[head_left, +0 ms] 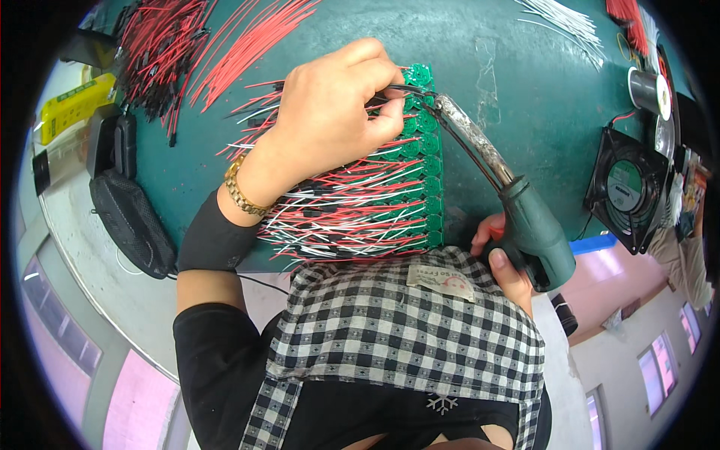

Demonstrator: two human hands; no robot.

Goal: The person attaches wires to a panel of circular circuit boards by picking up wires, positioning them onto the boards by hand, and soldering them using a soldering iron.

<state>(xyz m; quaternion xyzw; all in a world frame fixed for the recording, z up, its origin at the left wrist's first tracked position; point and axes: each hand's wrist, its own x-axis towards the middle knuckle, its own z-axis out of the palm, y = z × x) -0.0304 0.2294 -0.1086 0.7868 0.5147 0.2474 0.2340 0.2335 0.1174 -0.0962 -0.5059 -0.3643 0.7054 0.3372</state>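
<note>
My left hand (337,101) is pinched around a thin black wire (409,88) and holds its end at the upper part of a green circuit board panel (433,184). In my right hand (510,277) is a dark green soldering gun (536,232), gripped by its handle. Its long, scorched metal barrel (472,135) slants up and left, the tip close to the wire end at the board; whether they touch I cannot tell. Rows of red, white and black wires (345,214) run leftward from the panel's round boards. My left hand covers some of them.
Loose red wires (259,49) and a black-tipped bundle (161,56) lie at the far left. White wires (566,30) are at the far right. A wire spool (649,94) and a black fan (626,187) stand at the right, a black case (131,221) at the left edge.
</note>
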